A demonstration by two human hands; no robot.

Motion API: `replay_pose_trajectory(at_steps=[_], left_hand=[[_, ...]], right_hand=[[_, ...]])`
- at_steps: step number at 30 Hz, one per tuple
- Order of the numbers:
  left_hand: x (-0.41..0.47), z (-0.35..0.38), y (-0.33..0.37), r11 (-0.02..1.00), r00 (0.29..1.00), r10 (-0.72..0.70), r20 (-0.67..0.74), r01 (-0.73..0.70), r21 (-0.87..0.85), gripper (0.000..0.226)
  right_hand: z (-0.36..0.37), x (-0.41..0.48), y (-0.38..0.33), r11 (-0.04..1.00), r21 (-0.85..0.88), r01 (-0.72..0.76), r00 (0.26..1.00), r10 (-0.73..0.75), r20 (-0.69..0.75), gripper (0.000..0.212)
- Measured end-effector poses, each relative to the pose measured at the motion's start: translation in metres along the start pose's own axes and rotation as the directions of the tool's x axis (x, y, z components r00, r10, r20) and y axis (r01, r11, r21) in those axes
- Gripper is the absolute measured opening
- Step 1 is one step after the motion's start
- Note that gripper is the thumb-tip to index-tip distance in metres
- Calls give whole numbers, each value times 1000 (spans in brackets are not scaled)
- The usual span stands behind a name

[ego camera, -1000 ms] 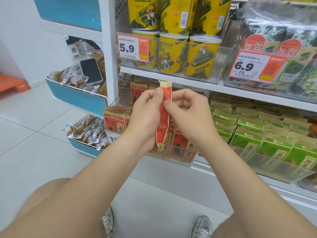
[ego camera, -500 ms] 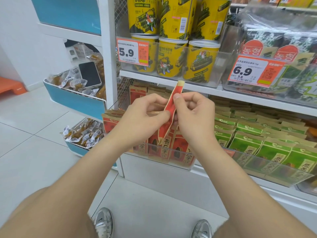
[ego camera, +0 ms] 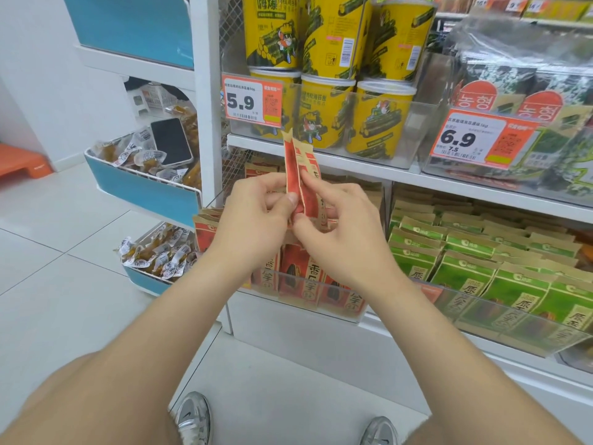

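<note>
While pinching low on the red seed packets (ego camera: 296,170), closes both hands tight: left hand (ego camera: 253,216) with thumb flat on the near face, right hand (ego camera: 346,239) with fingers curled round the right edge and the bottom. Grip fully taken up by the packets, no finger spare. Holds them upright and edge-on in the air, tops fanned slightly apart, just in front of the shelf edge (ego camera: 353,162) under the yellow seaweed-roll tubs (ego camera: 378,120). Seemingly two packets; impossible to rule out a third behind the fingers.

Straight below, a clear bin (ego camera: 321,311) of matching red packets; to the right, rows of green packets (ego camera: 465,271). Up and left, the 5.9 price tag (ego camera: 252,102); farther left, a phone (ego camera: 171,141) lying on wrapped snacks in a blue side basket (ego camera: 144,191).

Likely trouble from here: with only the lower halves pinched, easy to let the rear packet slide out and drop to the floor, or land crooked across the bin. Too hard a squeeze while squaring the edges: creased paper tops. Lowering them without looking: front row knocked forward over the bin's low lip.
</note>
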State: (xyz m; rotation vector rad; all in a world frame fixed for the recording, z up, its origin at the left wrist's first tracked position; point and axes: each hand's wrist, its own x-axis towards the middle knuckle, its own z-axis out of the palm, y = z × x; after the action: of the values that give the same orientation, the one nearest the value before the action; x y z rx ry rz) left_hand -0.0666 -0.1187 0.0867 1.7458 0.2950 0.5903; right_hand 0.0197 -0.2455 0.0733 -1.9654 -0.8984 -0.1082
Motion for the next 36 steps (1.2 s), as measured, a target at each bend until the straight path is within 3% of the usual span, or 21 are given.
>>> replay_pose_trajectory(at_steps=[5, 10, 15, 20, 29, 36], left_hand=[[1, -2, 6, 995, 996, 15, 93, -5, -104, 31], [-2, -3, 6, 992, 972, 123, 199, -116, -48, 56], [-3, -4, 6, 991, 962, 134, 237, -129, -36, 69], [-4, -9, 9, 994, 955, 103, 278, -91, -56, 67], [-1, -13, 7, 989, 956, 69, 284, -28, -147, 76], [2, -16, 6, 995, 974, 92, 209, -83, -51, 81]], right_hand=[[-4, 1, 4, 996, -72, 57, 996, -61, -60, 56], [-9, 2, 2, 990, 129, 47, 995, -34, -99, 42], [-21, 6, 3, 944, 330, -28, 995, -6, 102, 46], [-29, 5, 7, 940, 339, -32, 955, -72, 288, 77], [-28, 8, 18, 925, 375, -66, 958, -46, 283, 82], [-29, 7, 15, 923, 380, -64, 964, -41, 261, 75]])
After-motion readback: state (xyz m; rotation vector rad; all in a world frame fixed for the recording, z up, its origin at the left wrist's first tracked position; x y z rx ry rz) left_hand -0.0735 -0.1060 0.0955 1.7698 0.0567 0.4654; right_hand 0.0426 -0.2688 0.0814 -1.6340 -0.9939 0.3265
